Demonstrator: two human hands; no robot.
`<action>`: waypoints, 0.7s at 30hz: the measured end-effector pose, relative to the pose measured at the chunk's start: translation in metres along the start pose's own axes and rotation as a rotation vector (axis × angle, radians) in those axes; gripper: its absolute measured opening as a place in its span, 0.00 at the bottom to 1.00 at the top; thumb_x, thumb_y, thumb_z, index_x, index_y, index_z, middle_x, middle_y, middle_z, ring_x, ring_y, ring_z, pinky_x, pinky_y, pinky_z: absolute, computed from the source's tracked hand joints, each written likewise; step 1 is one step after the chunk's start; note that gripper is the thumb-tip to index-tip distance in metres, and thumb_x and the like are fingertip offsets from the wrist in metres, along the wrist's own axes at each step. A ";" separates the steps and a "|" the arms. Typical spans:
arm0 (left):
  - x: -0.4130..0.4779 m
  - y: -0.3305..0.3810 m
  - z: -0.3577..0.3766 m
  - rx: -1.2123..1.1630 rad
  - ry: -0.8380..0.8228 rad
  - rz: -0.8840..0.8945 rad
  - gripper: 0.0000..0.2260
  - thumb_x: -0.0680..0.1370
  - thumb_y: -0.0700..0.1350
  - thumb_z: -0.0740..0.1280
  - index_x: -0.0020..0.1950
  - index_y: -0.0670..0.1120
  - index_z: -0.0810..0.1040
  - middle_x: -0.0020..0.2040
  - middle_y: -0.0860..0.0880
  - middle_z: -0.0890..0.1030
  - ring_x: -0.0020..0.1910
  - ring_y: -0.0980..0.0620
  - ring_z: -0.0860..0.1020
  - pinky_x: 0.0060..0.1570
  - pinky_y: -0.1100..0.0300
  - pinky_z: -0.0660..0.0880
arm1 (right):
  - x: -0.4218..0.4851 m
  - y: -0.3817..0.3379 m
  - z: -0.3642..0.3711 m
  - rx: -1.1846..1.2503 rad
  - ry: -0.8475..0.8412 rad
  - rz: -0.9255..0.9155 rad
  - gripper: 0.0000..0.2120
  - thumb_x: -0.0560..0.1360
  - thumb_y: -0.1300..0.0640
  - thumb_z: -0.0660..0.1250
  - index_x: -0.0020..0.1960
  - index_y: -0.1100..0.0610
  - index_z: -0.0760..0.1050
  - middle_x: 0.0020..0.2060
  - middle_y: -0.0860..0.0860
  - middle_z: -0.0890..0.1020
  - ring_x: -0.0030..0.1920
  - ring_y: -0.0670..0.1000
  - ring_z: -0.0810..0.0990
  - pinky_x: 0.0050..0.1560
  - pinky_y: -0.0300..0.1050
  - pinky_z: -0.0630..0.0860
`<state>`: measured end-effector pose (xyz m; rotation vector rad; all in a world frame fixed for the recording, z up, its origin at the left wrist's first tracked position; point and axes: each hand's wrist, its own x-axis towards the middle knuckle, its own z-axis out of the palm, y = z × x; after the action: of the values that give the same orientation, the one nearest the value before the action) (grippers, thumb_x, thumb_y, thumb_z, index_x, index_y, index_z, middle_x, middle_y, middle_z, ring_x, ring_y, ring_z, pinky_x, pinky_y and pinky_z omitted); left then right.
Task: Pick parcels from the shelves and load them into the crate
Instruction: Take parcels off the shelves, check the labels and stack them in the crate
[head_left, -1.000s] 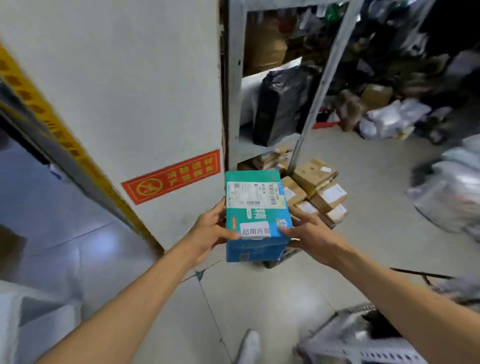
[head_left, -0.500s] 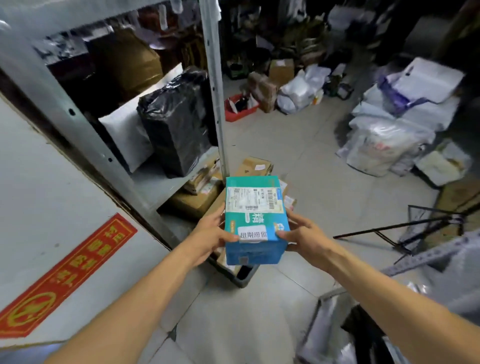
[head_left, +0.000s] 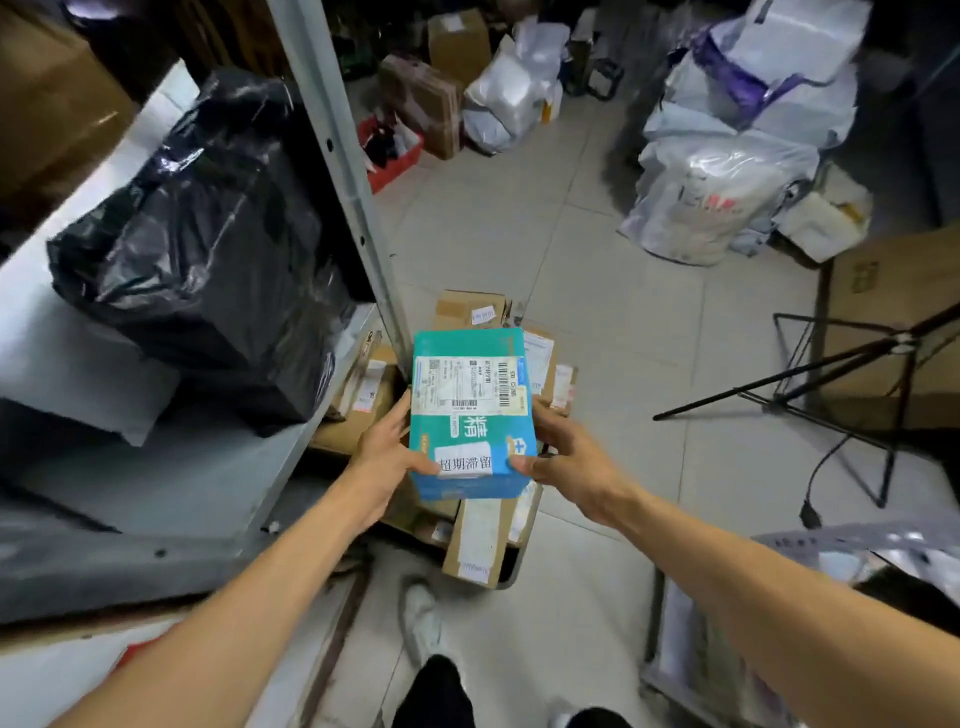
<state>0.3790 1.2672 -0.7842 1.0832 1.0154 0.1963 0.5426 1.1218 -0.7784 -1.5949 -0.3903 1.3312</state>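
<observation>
Holding a teal box (head_left: 470, 415) level between both hands, the person stood over a dark crate (head_left: 511, 571) on the floor. The left hand (head_left: 384, 457) gripped the box's left side, thumb curled onto the top near a white label. The right hand (head_left: 566, 457) gripped the right side, thumb on the near top corner. The box hung just above the cardboard parcels (head_left: 475, 540) piled in the crate; I could not tell whether it touched them. On the left, a metal shelf (head_left: 197, 467) carried a black-wrapped parcel (head_left: 208, 249). White plastic bags (head_left: 717, 197) lay on the far right of the tiled floor, with a black tripod stand (head_left: 852, 374) nearer.
</observation>
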 end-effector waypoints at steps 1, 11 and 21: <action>0.014 -0.004 -0.009 0.022 -0.004 -0.004 0.46 0.66 0.17 0.63 0.72 0.58 0.64 0.57 0.56 0.80 0.63 0.49 0.76 0.54 0.51 0.79 | 0.015 0.006 0.006 -0.027 0.011 -0.014 0.35 0.73 0.70 0.69 0.74 0.47 0.64 0.60 0.51 0.79 0.63 0.52 0.77 0.55 0.52 0.80; 0.131 -0.071 -0.060 0.206 0.100 -0.162 0.46 0.68 0.19 0.61 0.76 0.58 0.62 0.66 0.52 0.77 0.58 0.52 0.79 0.46 0.57 0.80 | 0.136 0.105 0.054 0.021 0.197 0.002 0.36 0.71 0.73 0.69 0.60 0.33 0.68 0.57 0.47 0.81 0.58 0.50 0.81 0.51 0.50 0.82; 0.211 -0.121 -0.076 0.185 0.127 -0.194 0.45 0.69 0.19 0.56 0.76 0.59 0.63 0.68 0.52 0.75 0.61 0.50 0.77 0.54 0.48 0.79 | 0.201 0.164 0.076 0.098 0.329 0.049 0.36 0.72 0.72 0.70 0.74 0.49 0.65 0.63 0.48 0.78 0.62 0.49 0.77 0.56 0.52 0.79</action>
<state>0.4000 1.3787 -1.0125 1.1416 1.2655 0.0136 0.4917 1.2321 -1.0203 -1.7121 -0.0844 1.0810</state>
